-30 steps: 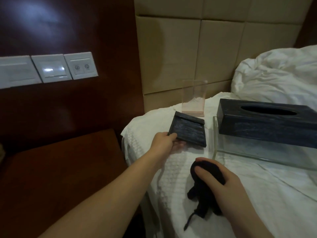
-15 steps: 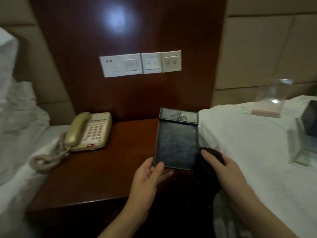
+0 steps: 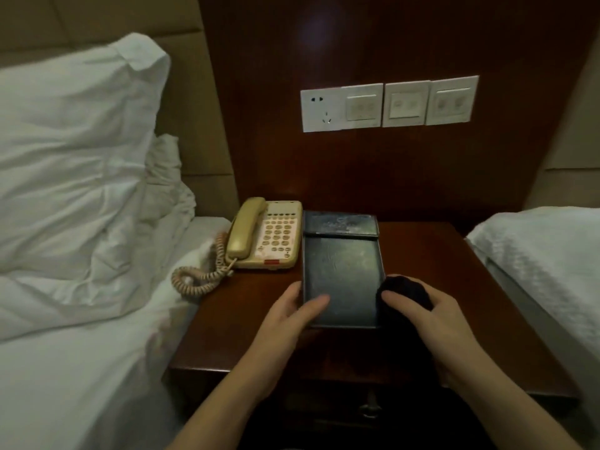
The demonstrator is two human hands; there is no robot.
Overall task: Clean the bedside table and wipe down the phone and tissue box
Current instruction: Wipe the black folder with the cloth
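Note:
A dark flat folder-like tray [image 3: 342, 271] lies on the brown bedside table [image 3: 428, 280], right of a beige corded phone [image 3: 264, 237]. My left hand [image 3: 289, 323] grips the tray's near left corner, thumb on top and fingers at its edge. My right hand [image 3: 431, 316] holds a bunched dark cloth [image 3: 404, 292] against the tray's near right edge. The tissue box is out of view.
A bed with a white pillow [image 3: 71, 141] and sheets lies to the left. Another white bed [image 3: 545, 254] lies to the right. A socket and switch panel [image 3: 388, 105] sits on the wooden wall behind. The phone's coiled cord [image 3: 198, 277] hangs off the table's left edge.
The dark tray was carried from the right bed over to the table and now lies beside the phone. My view swung left. The cloth hand came along with it.

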